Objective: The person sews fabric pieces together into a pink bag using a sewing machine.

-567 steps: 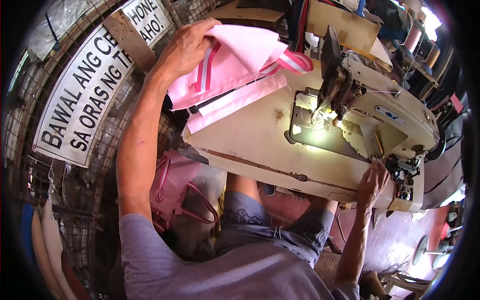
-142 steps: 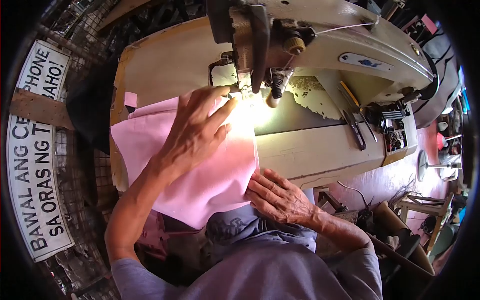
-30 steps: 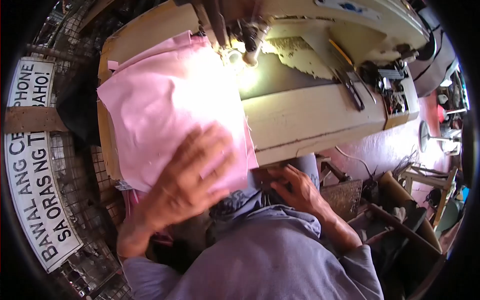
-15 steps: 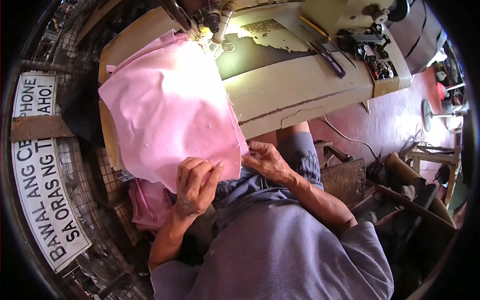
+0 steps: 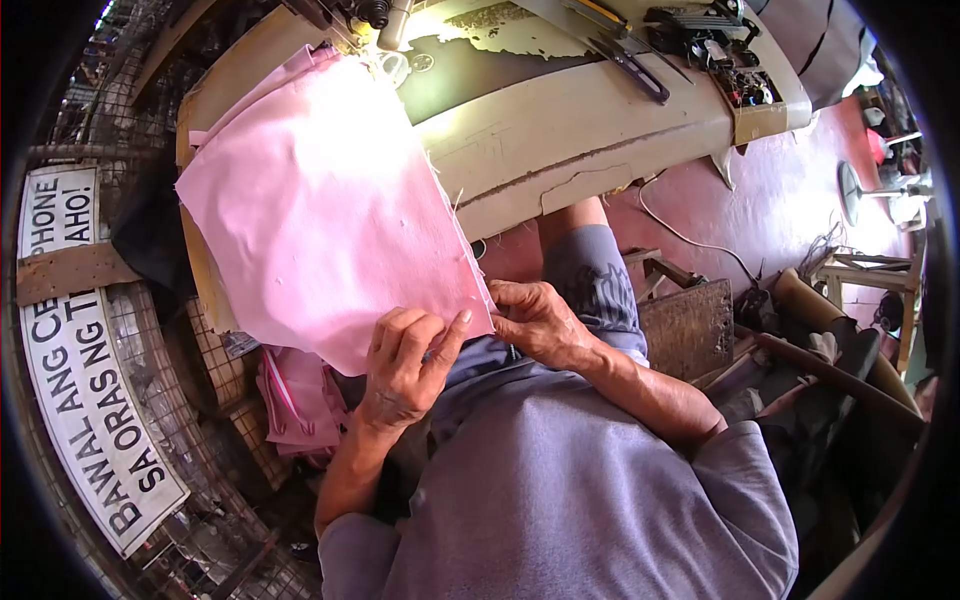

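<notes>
A large piece of pink fabric (image 5: 320, 210) with frayed edges stretches from the sewing machine (image 5: 375, 15) down towards my lap. My left hand (image 5: 408, 362) holds its lower edge, the fingers curled and the thumb pointing up on the cloth. At the lower right corner my right hand (image 5: 538, 322) pinches the fabric's edge between thumb and fingers. Bright lamp light washes out the cloth near the machine, where the needle area cannot be made out.
Scissors (image 5: 632, 68) and a yellow-handled cutter (image 5: 597, 12) lie on the sewing table (image 5: 560, 150). A tray of small parts (image 5: 745, 90) is at its right end. More pink fabric (image 5: 298, 400) hangs at lower left. A lettered sign (image 5: 100, 400) is fixed to wire mesh.
The view has shifted, so the table sits higher in it. Both hands have come closer together at the fabric's lower right corner, still holding it.
</notes>
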`<action>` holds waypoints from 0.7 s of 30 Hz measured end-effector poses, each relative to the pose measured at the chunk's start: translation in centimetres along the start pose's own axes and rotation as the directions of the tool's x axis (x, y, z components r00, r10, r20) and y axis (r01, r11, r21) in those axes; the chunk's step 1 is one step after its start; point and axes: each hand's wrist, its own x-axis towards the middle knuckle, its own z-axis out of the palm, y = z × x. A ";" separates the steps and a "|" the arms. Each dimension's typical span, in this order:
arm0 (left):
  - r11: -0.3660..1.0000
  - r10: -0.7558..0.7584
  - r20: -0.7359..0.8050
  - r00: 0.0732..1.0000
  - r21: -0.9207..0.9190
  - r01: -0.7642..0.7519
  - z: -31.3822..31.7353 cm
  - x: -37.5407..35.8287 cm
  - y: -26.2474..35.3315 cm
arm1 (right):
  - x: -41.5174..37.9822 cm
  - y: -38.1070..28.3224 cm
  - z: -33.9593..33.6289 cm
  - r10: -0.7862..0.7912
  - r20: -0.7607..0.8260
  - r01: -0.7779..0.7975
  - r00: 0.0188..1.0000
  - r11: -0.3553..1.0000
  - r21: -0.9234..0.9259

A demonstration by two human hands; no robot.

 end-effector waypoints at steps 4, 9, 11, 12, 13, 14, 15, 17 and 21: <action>0.999 0.000 -0.035 0.999 -0.038 -0.002 0.2 0.1 0.6 | -0.3 0.0 0.5 -0.025 -0.004 0.025 1.000 0.996 0.081; 1.000 0.021 -0.047 0.999 0.000 -0.021 0.5 0.2 0.7 | -0.6 -0.2 0.7 -0.083 0.006 0.083 0.997 0.996 0.046; 1.000 0.013 -0.055 0.998 0.002 -0.013 0.6 0.2 0.9 | -0.6 -0.2 0.7 -0.098 0.013 0.097 0.995 0.995 0.020; 1.000 0.012 -0.053 0.999 -0.002 -0.012 0.6 0.2 0.9 | -0.7 -0.3 0.7 -0.082 0.013 0.081 0.997 0.996 0.038; 1.000 0.010 -0.050 0.999 -0.007 -0.011 0.6 0.2 1.0 | -0.7 -0.4 0.8 -0.066 0.013 0.065 0.998 0.996 0.056; 1.000 0.009 -0.048 0.999 -0.012 -0.009 0.6 0.2 1.1 | -0.8 -0.6 0.9 -0.050 0.012 0.049 0.999 0.996 0.074; 1.000 0.011 -0.047 0.999 -0.012 -0.012 0.6 0.2 1.1 | -0.9 -0.7 1.0 -0.038 0.016 0.037 0.999 0.996 0.077; 1.000 0.016 -0.044 0.999 -0.013 -0.016 0.6 0.1 1.1 | -1.2 -1.1 1.1 -0.013 0.022 0.012 1.000 0.996 0.084; 0.999 0.023 0.004 1.000 -0.033 -0.023 0.3 0.0 1.1 | -1.4 -1.7 1.2 0.020 0.026 -0.022 0.999 0.997 0.076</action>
